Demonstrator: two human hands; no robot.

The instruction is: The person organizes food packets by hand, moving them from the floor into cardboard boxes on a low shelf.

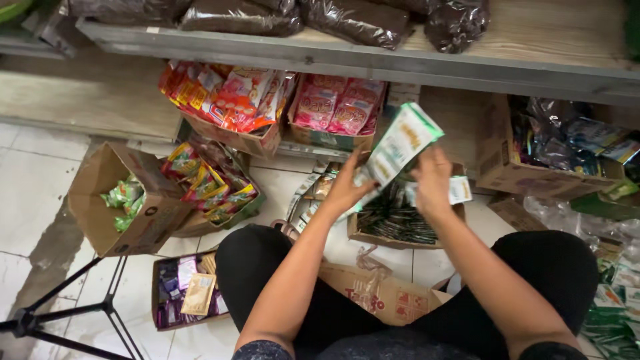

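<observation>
Under a low shelf (373, 63), both the left hand (347, 190) and right hand (432, 180) pinch green-and-white packets (400, 143), and many packets wait in the box (390, 223) just below the fingers.

Your left hand (347, 190) and right hand (432, 181) blur the strip of green-and-white sachets (400, 143), its print unreadable. Your forearms cover part of the open carton of dark sachets (393, 223) below. The top edge cuts off the dark bags (353, 20) on the wooden shelf (533, 63); the black tripod (73, 310) runs off the lower left corner.
</observation>
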